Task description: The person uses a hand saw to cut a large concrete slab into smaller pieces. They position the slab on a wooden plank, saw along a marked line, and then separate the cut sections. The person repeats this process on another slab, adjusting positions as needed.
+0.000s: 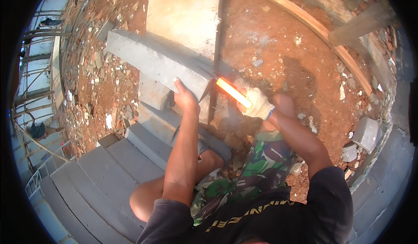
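A long pale grey concrete block [152, 59] lies slanted across other blocks. My bare left hand [186, 98] grips its near edge close to the right end, thumb up against the side face; the other fingers are mostly hidden. My right hand [257, 105], in a whitish knit glove, is closed around a bright orange bar-shaped tool [234, 92]. The glare hides what kind of tool it is. Its upper left end comes close to the block's right end, where a dark triangular shape shows; I cannot tell whether they touch.
A broad pale board [183, 18] lies behind the block. Grey blocks [104, 168] sit in rows at lower left. A curved wooden plank [305, 15] and a post [361, 24] stand at upper right. Rubble covers the reddish soil [270, 39]. Another person [39, 130] is at far left.
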The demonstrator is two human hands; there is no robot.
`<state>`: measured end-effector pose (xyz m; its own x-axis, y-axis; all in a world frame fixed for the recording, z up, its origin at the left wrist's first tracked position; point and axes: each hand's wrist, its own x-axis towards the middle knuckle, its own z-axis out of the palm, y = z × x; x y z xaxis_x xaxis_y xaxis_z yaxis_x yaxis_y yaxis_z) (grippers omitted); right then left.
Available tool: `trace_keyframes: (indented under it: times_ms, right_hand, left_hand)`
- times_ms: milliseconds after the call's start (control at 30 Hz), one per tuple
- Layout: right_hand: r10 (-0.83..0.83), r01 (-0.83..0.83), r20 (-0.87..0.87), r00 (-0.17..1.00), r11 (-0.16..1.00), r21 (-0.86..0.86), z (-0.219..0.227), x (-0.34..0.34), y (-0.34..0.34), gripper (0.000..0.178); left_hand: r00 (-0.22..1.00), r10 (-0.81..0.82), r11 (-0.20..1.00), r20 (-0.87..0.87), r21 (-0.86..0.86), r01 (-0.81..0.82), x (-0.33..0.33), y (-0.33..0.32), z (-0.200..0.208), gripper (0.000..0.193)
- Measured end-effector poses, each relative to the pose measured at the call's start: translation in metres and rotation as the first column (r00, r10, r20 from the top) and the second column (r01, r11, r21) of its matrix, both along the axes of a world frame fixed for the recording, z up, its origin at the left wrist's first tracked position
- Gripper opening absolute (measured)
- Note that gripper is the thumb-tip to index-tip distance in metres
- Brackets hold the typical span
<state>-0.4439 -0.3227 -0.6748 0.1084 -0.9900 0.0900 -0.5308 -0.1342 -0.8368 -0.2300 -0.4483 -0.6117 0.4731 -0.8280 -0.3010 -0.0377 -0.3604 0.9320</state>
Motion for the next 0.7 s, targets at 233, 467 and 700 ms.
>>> trace_keyframes:
  times_ms: [233, 467, 700]
  right_hand:
    - [-0.022, 0.021, -0.071, 0.997, 1.0, -0.021, 0.0, 0.006, -0.011, 0.027]
    - [0.025, -0.023, -0.117, 0.993, 1.0, 0.018, -0.007, -0.006, 0.008, 0.029]
    - [0.013, -0.026, -0.122, 0.992, 0.994, -0.106, -0.018, -0.009, -0.008, 0.028]
  left_hand:
    - [0.999, 0.023, 1.0, -0.036, 0.013, -0.023, 0.0, -0.004, -0.002, 0.069]
    - [0.995, 0.065, 0.997, 0.073, 0.045, -0.069, 0.005, -0.006, -0.014, 0.078]
    - [1.0, 0.027, 0.992, 0.005, 0.126, -0.027, -0.006, -0.009, 0.0, 0.072]
